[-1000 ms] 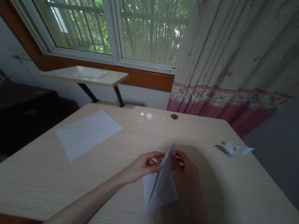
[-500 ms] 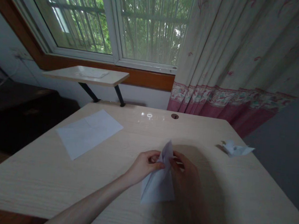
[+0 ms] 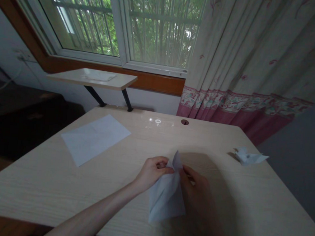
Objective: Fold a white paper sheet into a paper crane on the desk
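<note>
Sharp-peaked folded paper [image 3: 167, 198] | left fingers [image 3: 167, 171] pinching | right fingers [image 3: 188, 169] pinching | wood-grain desk [image 3: 142, 143]

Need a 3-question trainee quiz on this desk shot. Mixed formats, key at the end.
1. Multiple choice: What are the left hand and right hand both touching?
A) The curtain
B) A partly folded paper
C) The raised shelf

2. True or false: The flat sheet lies on the desk apart from both hands.

3. Fill in the blank: The small folded paper shape sits near the desk's ____ edge, as the camera sees it.

Key: 1. B; 2. True; 3. right
</note>
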`<move>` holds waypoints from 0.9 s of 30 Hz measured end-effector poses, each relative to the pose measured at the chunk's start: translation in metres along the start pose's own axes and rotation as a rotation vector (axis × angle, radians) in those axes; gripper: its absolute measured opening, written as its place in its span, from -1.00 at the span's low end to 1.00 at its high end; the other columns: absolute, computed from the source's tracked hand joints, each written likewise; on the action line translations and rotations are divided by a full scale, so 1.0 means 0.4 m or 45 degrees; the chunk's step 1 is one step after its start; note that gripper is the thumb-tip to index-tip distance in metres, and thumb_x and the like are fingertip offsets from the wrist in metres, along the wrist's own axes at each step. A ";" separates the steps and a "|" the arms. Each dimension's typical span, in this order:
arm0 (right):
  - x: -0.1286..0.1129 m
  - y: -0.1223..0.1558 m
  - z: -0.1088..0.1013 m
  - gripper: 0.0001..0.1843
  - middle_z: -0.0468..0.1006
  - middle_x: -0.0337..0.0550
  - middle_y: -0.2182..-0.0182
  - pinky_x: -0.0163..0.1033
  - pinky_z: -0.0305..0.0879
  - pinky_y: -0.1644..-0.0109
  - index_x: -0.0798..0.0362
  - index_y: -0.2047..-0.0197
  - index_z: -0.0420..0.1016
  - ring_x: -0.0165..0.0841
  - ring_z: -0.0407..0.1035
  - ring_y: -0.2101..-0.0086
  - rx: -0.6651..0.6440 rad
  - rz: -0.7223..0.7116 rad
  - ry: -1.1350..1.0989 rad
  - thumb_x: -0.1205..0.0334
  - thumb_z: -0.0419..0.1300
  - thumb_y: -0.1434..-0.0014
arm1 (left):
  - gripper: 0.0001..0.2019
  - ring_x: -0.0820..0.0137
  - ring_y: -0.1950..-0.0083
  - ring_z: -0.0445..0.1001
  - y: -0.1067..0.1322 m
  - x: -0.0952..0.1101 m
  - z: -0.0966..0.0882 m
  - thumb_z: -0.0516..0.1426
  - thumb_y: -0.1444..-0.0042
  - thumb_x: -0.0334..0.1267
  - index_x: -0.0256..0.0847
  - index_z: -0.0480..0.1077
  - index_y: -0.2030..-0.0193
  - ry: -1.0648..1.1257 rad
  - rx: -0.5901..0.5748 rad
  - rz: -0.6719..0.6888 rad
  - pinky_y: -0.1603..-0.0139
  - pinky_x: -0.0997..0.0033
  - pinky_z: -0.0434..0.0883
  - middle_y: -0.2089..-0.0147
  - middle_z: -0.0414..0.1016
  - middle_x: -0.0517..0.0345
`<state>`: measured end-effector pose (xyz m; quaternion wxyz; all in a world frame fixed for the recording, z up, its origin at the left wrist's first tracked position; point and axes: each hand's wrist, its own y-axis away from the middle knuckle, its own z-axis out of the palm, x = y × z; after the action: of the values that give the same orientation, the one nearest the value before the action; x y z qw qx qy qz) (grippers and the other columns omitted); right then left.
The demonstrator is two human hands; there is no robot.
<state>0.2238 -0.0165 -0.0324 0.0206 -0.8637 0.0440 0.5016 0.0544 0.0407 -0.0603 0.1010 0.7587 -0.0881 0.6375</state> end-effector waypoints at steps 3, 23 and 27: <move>0.005 0.005 -0.003 -0.64 0.63 -0.09 0.16 -0.23 0.43 0.25 -0.04 0.05 0.56 -0.25 0.55 0.28 -0.089 0.020 -0.072 0.06 0.08 -0.18 | -0.80 0.47 0.50 0.28 0.003 -0.001 -0.001 0.28 0.10 -0.15 -0.27 0.50 0.43 0.012 0.007 0.014 0.44 0.50 0.21 0.56 0.33 0.29; 0.031 -0.002 0.017 -0.73 0.62 -0.16 0.46 -0.23 0.48 0.44 -0.01 0.26 0.39 -0.26 0.54 0.48 -0.051 0.181 -0.326 -0.03 0.14 -0.10 | -0.74 0.39 0.26 0.44 0.017 0.002 -0.014 0.26 -0.04 -0.15 -0.23 0.53 0.15 -0.036 -0.144 0.199 0.31 0.48 0.35 0.17 0.50 0.08; 0.032 -0.004 0.027 -0.59 0.63 -0.14 0.44 -0.22 0.50 0.41 0.04 0.09 0.45 -0.26 0.55 0.46 -0.054 0.192 -0.366 -0.06 0.17 -0.09 | -0.55 0.39 0.31 0.43 0.026 0.014 -0.009 0.33 0.10 -0.19 -0.28 0.45 0.04 0.068 -0.228 0.116 0.33 0.46 0.37 0.24 0.47 0.10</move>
<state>0.2211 -0.0147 -0.0489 -0.0294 -0.7774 0.0947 0.6211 0.0490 0.0314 -0.0539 0.1416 0.7246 -0.1767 0.6509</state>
